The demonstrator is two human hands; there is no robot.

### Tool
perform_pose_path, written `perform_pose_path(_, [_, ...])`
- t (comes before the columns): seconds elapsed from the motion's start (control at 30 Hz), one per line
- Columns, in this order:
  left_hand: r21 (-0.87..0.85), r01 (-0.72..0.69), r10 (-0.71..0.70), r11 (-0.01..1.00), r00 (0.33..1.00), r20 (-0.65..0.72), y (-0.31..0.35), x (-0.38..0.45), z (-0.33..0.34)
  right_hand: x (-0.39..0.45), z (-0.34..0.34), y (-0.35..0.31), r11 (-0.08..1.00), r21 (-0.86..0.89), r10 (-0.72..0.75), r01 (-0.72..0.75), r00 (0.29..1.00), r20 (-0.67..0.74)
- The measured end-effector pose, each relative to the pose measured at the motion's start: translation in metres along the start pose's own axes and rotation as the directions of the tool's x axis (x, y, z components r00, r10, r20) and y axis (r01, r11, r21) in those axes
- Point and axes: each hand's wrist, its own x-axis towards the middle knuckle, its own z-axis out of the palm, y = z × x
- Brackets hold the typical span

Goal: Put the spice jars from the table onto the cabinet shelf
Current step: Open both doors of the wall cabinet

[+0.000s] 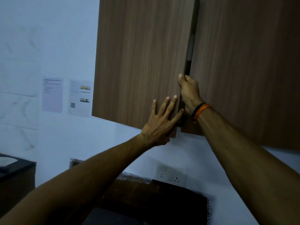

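Wall (48, 38): pale, fills the left side and runs on below the cabinet
Right cabinet door (246, 62): brown wood grain, largest panel, fills the upper right; its left edge stands slightly ajar, with a narrow dark gap (192, 34) between it and the left door
Left cabinet door (138, 62): same wood grain, left of the gap, lower right corner under the left hand
Cabinet shelf: behind the doors, not visible
Spice jars: none in view, so their place cannot be told
Dark counter (154, 202): near, bottom centre, below the cabinet
Dark box (16, 179): low at the far left edge, with a pale patch on top
Right hand (189, 93): raised to the gap, fingers curled closed around the left edge of the right cabinet door, thumb on top
Left hand (159, 122): open, fingers spread flat against the left cabinet door near its lower right corner, just left of the right hand
Papers (52, 95): two printed sheets taped to the wall, left of the cabinet
Socket plate (170, 173): white, on the wall under the cabinet
Wristbands (200, 111): one black, one orange, on the right wrist
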Motion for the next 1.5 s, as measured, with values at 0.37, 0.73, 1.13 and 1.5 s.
perform_pose_path(0.37, [-0.265,0.098,-0.173,0.959,0.945,-0.278,-0.004,-0.057,-0.07,-0.041,0.015,-0.053,0.96,0.129,-0.262,0.249,0.96,0.1])
perform_pose_path(0.73, [-0.299,0.198,-0.266,0.934,0.941,-0.208,-0.03,-0.122,-0.148,-0.075,0.084,-0.095,0.84,0.282,-0.515,0.464,0.845,0.145])
perform_pose_path(1.13, [-0.339,0.307,-0.376,0.889,0.912,-0.16,-0.086,-0.191,-0.216,-0.11,0.184,-0.134,0.751,0.468,-0.588,0.465,0.794,0.155])
perform_pose_path(1.5, [-0.202,0.528,-0.565,0.825,0.76,-0.321,-0.156,-0.236,-0.227,-0.124,0.265,-0.129,0.695,0.268,-0.716,0.667,0.609,0.341])
